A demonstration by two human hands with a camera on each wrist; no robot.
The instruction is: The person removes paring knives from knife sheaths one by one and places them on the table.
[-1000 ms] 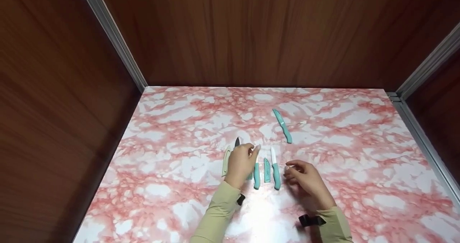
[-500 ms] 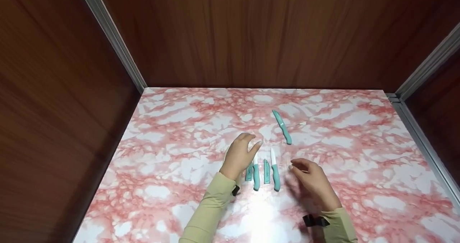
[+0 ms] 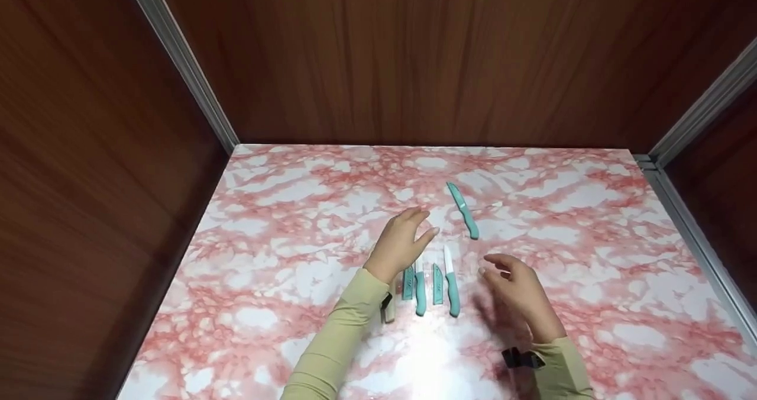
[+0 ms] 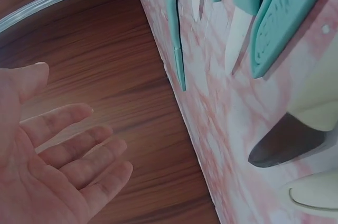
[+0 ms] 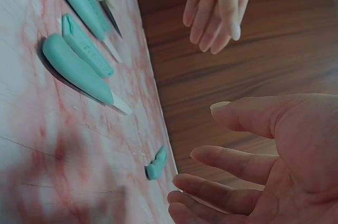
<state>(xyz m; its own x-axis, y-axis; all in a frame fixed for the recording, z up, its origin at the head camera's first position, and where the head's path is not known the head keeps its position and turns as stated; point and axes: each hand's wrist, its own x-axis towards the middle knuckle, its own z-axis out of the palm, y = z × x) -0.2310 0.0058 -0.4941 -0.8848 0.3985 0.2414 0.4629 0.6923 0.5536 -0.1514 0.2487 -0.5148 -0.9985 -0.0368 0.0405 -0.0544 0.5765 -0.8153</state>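
Note:
My left hand [image 3: 397, 245] hovers above the knives with its fingers spread loosely and nothing in its palm. My right hand [image 3: 519, 290], likewise holding nothing, is raised to the right of the row. Between them lie two knives with turquoise handles and white blades, the right knife [image 3: 452, 290] and the left knife [image 3: 420, 293]. Beside each is a turquoise sheath [image 3: 437, 284], the other sheath [image 3: 408, 283] farther left. In the left wrist view a cream-handled knife [image 4: 288, 139] with a dark blade lies near a cream sheath [image 4: 317, 192]. My left arm mostly covers these in the head view.
A turquoise knife in its sheath [image 3: 463, 210] lies apart, farther back. The red-and-white marbled table [image 3: 284, 210] ends at a brown wood-patterned back wall [image 3: 378, 63]. Similar panels with metal edge strips [image 3: 189, 63] stand at both sides.
My left hand has risen off the cream-handled knife and moved forward, its fingers opening out. My right hand has drawn slightly right and upward. The knives and sheaths stay in place.

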